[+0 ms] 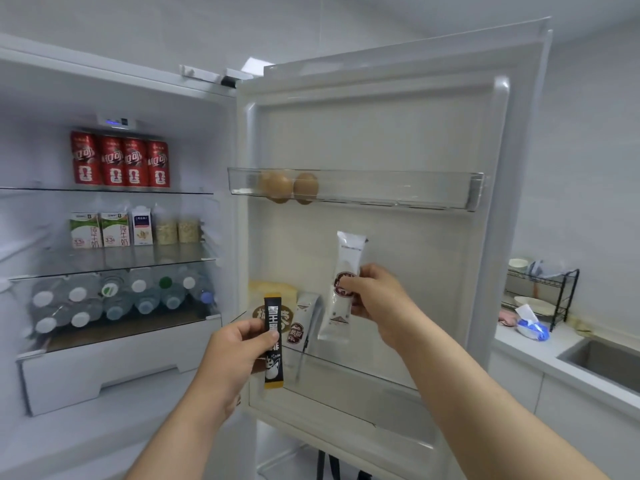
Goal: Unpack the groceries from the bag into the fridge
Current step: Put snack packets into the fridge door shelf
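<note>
The right hand (375, 299) is the nearer one to the lower door shelf (363, 370). It holds a long white packet (348, 254) upright in front of the inside of the fridge door (381, 133). The packet's long axis runs nearly vertical, tilted a little so its top leans right. Its bottom end hangs just above the shelf's clear front wall, so the coming move looks like a short drop straight down. The right thumb and fingers are curled and pinch the packet around its middle, over the dark round logo, leaving both ends free. The left hand (235, 355) is lower and further left, in front of the shelf's left end. It pinches a black packet (273, 370) with yellow ends between thumb and curled fingers, also upright and gripped near its middle. A yellow bag (273, 292) already stands in the shelf's left end, with another white packet (303, 327) just to its right. The room left is to the right of these, below the right hand. Two eggs (289, 187) sit in the upper door tray (433, 192), well above both hands. The grocery bag is not in view, so how much remains to unpack cannot be judged.
</note>
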A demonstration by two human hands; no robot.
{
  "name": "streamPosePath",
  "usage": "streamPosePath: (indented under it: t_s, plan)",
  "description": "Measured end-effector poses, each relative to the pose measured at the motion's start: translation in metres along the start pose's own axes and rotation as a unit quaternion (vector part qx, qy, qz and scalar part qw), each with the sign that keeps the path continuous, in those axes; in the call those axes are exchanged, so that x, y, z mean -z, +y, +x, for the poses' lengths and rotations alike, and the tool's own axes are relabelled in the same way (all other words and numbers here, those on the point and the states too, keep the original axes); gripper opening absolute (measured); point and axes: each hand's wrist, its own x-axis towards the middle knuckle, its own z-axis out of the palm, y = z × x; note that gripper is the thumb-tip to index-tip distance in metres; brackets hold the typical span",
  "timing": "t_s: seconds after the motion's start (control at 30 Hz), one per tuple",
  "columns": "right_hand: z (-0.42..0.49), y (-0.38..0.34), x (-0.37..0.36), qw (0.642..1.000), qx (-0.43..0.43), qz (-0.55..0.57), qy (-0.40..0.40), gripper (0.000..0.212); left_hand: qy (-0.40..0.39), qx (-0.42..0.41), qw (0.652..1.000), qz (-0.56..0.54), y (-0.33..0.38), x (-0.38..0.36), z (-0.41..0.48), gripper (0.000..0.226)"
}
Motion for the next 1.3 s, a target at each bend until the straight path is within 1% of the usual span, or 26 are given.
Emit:
streamPosePath:
  t_s: [0.1, 0.2, 0.37, 0.47, 0.57, 0.67, 0.73, 0.8, 0.93, 1.07, 1.13, 1.17, 1.23, 1.3]
  plan:
    - [0.016, 0.013, -0.006, 0.999, -0.016, -0.033, -0.011, 0.018, 0.005, -0.003, 1.0, -0.01, 0.002, -0.003, 0.012, 0.01]
    - [0.025, 0.025, -0.007, 0.996, -0.052, -0.059, -0.03, 0.02, 0.008, -0.009, 1.0, -0.011, 0.002, -0.006, 0.021, 0.011]
    - [0.031, 0.037, -0.006, 0.989, -0.113, -0.06, -0.074, 0.015, 0.011, -0.034, 0.999, -0.002, 0.011, -0.009, 0.039, 0.01]
    - [0.035, 0.043, -0.009, 0.99, -0.102, -0.053, -0.086, 0.012, -0.007, -0.044, 0.999, 0.025, 0.019, -0.012, 0.058, 0.009]
    - [0.04, 0.049, -0.02, 0.993, -0.091, -0.047, -0.059, 0.013, -0.056, -0.05, 0.995, 0.067, 0.023, -0.014, 0.076, 0.006]
    - [0.043, 0.054, -0.032, 0.995, -0.067, -0.068, -0.034, 0.014, -0.086, -0.051, 0.992, 0.082, 0.021, -0.011, 0.093, 0.008]
    - [0.044, 0.057, -0.036, 0.995, -0.054, -0.073, -0.027, 0.019, -0.106, -0.046, 0.989, 0.088, 0.019, -0.006, 0.103, 0.008]
    - [0.045, 0.061, -0.039, 0.994, -0.049, -0.093, -0.029, 0.017, -0.125, -0.043, 0.987, 0.088, 0.017, -0.003, 0.114, 0.008]
    - [0.045, 0.07, -0.046, 0.985, -0.107, -0.118, -0.062, 0.02, -0.16, -0.032, 0.983, 0.082, 0.008, 0.002, 0.13, 0.007]
    - [0.041, 0.083, -0.048, 0.974, -0.191, -0.082, -0.089, 0.022, -0.192, -0.019, 0.979, 0.067, -0.004, 0.007, 0.14, 0.013]
    - [0.039, 0.085, -0.045, 0.966, -0.233, -0.066, -0.094, 0.032, -0.205, -0.019, 0.977, 0.062, -0.007, 0.008, 0.143, 0.011]
    - [0.038, 0.084, -0.044, 0.96, -0.251, -0.071, -0.103, 0.034, -0.21, -0.02, 0.976, 0.059, -0.008, 0.008, 0.144, 0.01]
    - [0.038, 0.085, -0.041, 0.948, -0.277, -0.088, -0.13, 0.03, -0.219, -0.019, 0.974, 0.054, -0.009, 0.009, 0.145, 0.008]
    - [0.038, 0.086, -0.039, 0.941, -0.289, -0.093, -0.148, 0.031, -0.23, -0.01, 0.972, 0.051, -0.01, 0.009, 0.146, 0.007]
